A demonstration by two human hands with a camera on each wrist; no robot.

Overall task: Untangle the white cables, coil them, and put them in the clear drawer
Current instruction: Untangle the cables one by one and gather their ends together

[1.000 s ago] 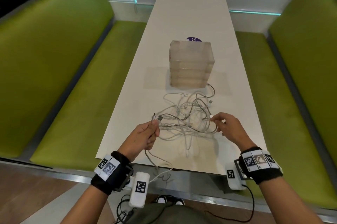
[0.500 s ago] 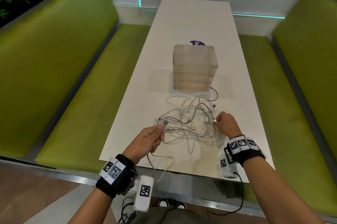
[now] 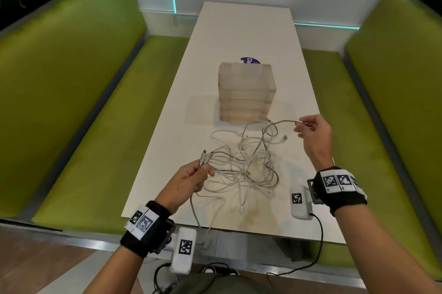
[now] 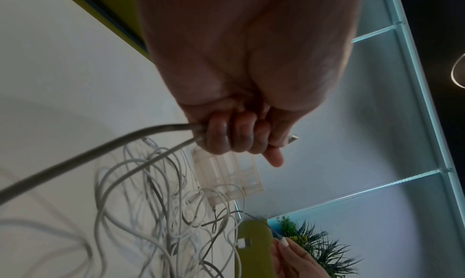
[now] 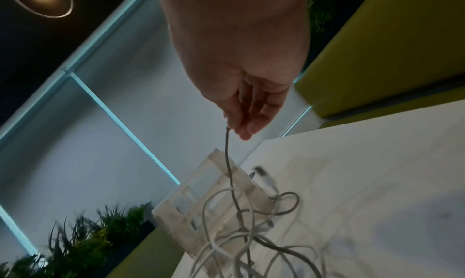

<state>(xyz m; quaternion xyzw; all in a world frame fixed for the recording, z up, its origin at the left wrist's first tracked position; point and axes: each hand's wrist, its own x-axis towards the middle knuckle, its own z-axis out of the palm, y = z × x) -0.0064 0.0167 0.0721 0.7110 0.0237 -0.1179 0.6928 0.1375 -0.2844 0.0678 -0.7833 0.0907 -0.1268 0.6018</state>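
White table (image 3: 239,30) bears tangled cables (image 3: 244,164); both hands pinch cable ends.

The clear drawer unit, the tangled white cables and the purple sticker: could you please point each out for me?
clear drawer unit (image 3: 246,93), head view, on its front face.
tangled white cables (image 3: 248,164), head view, on the knot's middle.
purple sticker (image 3: 250,60), head view, on the part showing behind the unit.
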